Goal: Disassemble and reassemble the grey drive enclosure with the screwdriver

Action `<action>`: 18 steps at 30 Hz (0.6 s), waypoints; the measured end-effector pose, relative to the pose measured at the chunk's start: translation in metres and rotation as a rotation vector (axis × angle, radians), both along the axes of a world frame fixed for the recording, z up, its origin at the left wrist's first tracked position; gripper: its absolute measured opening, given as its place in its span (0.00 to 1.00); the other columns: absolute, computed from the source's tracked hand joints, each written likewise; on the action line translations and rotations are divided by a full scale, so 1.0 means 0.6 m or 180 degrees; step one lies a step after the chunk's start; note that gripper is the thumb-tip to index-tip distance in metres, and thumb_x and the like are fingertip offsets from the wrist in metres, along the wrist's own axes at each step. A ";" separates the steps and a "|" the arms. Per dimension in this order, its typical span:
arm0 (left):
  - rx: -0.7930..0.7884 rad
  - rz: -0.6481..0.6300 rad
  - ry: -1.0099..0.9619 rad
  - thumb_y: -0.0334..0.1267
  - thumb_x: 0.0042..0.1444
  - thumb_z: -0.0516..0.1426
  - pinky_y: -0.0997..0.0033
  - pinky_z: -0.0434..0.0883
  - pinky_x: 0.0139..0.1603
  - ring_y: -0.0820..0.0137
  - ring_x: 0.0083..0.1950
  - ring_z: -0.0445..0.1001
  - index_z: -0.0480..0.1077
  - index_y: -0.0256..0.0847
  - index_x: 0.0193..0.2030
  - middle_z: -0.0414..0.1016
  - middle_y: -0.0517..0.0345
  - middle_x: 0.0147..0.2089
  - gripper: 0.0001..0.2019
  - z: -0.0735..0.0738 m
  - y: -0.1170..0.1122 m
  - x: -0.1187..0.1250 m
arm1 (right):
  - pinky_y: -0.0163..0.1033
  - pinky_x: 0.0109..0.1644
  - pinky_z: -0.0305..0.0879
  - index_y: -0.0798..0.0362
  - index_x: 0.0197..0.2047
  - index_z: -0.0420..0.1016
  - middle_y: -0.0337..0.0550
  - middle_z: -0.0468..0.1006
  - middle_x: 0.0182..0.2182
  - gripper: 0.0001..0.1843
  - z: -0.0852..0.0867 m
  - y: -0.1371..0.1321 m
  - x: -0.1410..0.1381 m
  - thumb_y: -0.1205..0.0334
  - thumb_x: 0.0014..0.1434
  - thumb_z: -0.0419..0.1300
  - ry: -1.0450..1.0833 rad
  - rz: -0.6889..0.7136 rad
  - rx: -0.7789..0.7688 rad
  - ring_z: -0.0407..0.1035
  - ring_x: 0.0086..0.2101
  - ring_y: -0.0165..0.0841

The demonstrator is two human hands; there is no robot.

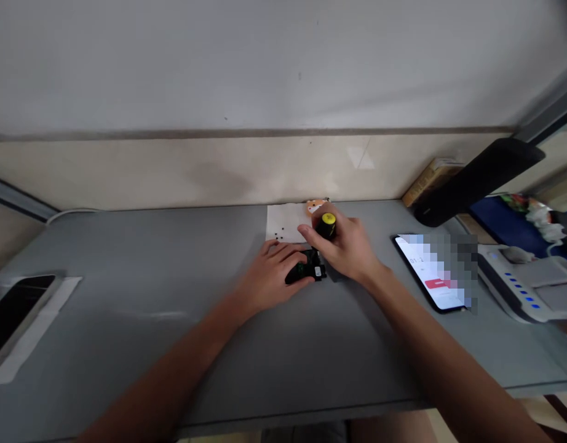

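A small black device with a green circuit board lies on the grey table. My left hand grips it from the left, fingers over the far side and thumb along the near edge. In my right hand is a screwdriver, held upright by its black handle with a yellow end cap. Its tip is hidden behind the hand, so I cannot tell whether it touches the device. Just beyond the hands lies a white sheet of paper, with several tiny dark pieces that look like screws on it.
An orange and white item sits at the paper's far edge. To the right are a lit phone, a white power strip, a black cylinder and a book. A dark-screened phone lies far left. A wall closes the back.
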State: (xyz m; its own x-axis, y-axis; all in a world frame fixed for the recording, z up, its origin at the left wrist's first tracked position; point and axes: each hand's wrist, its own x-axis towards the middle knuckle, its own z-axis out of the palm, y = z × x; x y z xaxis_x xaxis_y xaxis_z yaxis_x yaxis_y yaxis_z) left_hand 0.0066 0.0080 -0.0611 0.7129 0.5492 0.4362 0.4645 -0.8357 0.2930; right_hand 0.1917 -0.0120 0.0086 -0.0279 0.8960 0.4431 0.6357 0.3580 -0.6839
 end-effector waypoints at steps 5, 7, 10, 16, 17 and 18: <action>0.0021 -0.0010 -0.0032 0.45 0.66 0.61 0.50 0.68 0.63 0.58 0.58 0.78 0.75 0.44 0.47 0.81 0.52 0.56 0.09 0.000 0.000 0.000 | 0.37 0.30 0.52 0.47 0.30 0.61 0.31 0.64 0.20 0.23 -0.001 0.008 0.002 0.39 0.61 0.61 0.0103 -0.0089 -0.0140 0.56 0.22 0.28; 0.0040 -0.0002 0.0010 0.45 0.67 0.60 0.50 0.68 0.63 0.58 0.58 0.78 0.75 0.45 0.47 0.80 0.52 0.57 0.09 -0.001 -0.001 0.000 | 0.38 0.29 0.51 0.48 0.29 0.60 0.31 0.61 0.19 0.25 -0.008 0.007 0.009 0.36 0.62 0.60 0.0222 -0.0128 -0.0147 0.54 0.21 0.28; 0.0074 -0.0015 0.0057 0.45 0.68 0.59 0.52 0.69 0.63 0.59 0.57 0.78 0.75 0.45 0.49 0.81 0.51 0.56 0.09 0.000 -0.001 -0.001 | 0.38 0.31 0.56 0.49 0.32 0.65 0.34 0.67 0.25 0.24 -0.020 0.005 0.022 0.37 0.67 0.54 0.0417 0.0170 -0.0069 0.59 0.25 0.29; 0.0053 0.0010 0.0100 0.45 0.68 0.58 0.52 0.68 0.64 0.60 0.58 0.78 0.75 0.45 0.49 0.80 0.52 0.56 0.09 0.005 -0.003 -0.001 | 0.43 0.52 0.69 0.48 0.48 0.75 0.46 0.79 0.51 0.18 -0.024 0.005 0.027 0.44 0.69 0.56 0.1664 0.0769 -0.0198 0.73 0.47 0.34; 0.0056 0.0012 0.0088 0.45 0.68 0.58 0.52 0.68 0.64 0.60 0.58 0.78 0.75 0.45 0.49 0.80 0.52 0.56 0.09 0.005 -0.003 0.000 | 0.44 0.52 0.71 0.49 0.47 0.75 0.46 0.80 0.50 0.18 -0.024 0.006 0.025 0.43 0.68 0.57 0.1895 0.0871 -0.0359 0.75 0.45 0.34; 0.0050 0.0015 0.0069 0.44 0.68 0.58 0.52 0.68 0.65 0.61 0.57 0.79 0.75 0.45 0.49 0.81 0.52 0.56 0.09 0.005 -0.002 -0.001 | 0.45 0.51 0.72 0.49 0.44 0.75 0.46 0.82 0.47 0.19 -0.024 0.007 0.024 0.42 0.68 0.57 0.2069 0.0965 -0.0517 0.76 0.43 0.34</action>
State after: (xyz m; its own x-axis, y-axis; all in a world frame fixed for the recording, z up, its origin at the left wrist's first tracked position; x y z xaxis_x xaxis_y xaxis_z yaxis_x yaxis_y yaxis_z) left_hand 0.0063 0.0067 -0.0581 0.7196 0.5458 0.4292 0.4747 -0.8379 0.2696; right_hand 0.2060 -0.0077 -0.0055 -0.0617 0.9464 0.3170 -0.0272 0.3159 -0.9484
